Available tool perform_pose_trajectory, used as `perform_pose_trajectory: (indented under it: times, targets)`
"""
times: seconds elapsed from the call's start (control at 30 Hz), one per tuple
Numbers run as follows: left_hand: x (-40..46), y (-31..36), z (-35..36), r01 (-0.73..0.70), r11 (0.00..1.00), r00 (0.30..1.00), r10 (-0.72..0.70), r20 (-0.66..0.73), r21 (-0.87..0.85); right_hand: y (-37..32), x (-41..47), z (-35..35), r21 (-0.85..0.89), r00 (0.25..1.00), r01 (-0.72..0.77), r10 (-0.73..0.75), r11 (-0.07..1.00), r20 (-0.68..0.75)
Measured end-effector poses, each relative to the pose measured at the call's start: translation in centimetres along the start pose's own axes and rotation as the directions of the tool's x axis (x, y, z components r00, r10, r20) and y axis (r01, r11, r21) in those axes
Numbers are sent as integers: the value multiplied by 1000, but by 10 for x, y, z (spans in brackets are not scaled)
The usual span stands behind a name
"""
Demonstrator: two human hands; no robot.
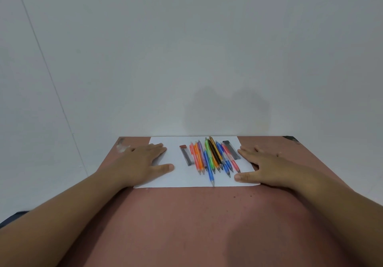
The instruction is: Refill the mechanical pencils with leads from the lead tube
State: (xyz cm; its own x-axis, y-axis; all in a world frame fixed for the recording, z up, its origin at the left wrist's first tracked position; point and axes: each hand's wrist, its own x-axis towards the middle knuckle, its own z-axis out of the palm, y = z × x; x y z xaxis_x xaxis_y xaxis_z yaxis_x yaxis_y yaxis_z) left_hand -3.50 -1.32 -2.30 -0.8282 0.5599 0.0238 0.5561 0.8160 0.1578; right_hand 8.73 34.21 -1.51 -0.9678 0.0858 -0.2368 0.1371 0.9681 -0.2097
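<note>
Matte brown table [186, 225] — flat white paper [176, 175], slim plastic pencils [213, 159].

Single view, head-worn wide-angle camera, facing forward and tilted down across the brown table [186, 225] toward the pale wall [186, 49]. Wall fills the upper half. Near table edge lies below frame; forearms enter from both lower corners. Left hand [141, 161] and right hand [267, 163] sit mid-frame, fairly distant.
</note>
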Motion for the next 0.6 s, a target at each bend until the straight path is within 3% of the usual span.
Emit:
perform_pose_trajectory:
  times: [0.47,0.6]
  targets:
    - [0,11,-11,45,999,999,-45,22,-10,-2,1,-4,36,1000,-22,21,999,15]
    - [-12,10,-8,-13,997,1000,13,5,-74,-5,-12,1,60,998,17,-13,998,-55]
